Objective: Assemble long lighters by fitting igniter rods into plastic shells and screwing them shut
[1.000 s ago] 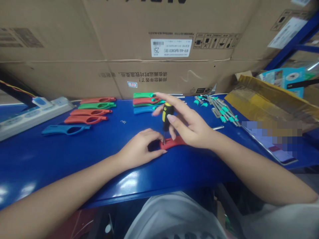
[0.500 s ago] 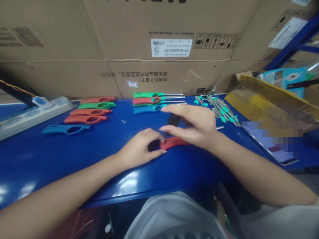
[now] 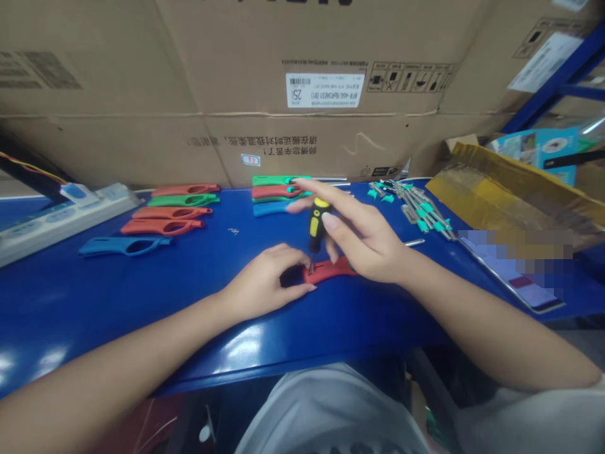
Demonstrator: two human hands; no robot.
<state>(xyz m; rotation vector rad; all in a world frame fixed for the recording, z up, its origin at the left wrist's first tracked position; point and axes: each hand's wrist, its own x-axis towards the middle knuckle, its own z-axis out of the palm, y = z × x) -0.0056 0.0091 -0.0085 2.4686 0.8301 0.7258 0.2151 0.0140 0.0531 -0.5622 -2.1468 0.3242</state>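
A red long-nosed lighter point(image 3: 327, 270) lies on the blue table. My left hand point(image 3: 265, 277) grips its left end between thumb and fingers. A black and yellow screwdriver point(image 3: 317, 224) stands nearly upright over that end, tip down beside my left fingertips. My right hand point(image 3: 373, 236) has its thumb against the screwdriver's handle, with the index finger stretched out past the top. The right hand covers the lighter's right part; a metal tube end point(image 3: 416, 243) shows beyond it.
Loose handle shells, among them a blue one point(image 3: 125, 246), lie to the left by a white power strip point(image 3: 61, 217). Several lighters with tubes, such as the green one point(image 3: 281, 181), lie at the back. Metal tubes point(image 3: 420, 205), a phone point(image 3: 510, 271) and a taped box point(image 3: 510, 195) are right.
My right hand has turned about the screwdriver, and its fingers have shifted left. More of the yellow and black handle now shows. The left hand and the red lighter have stayed in place.
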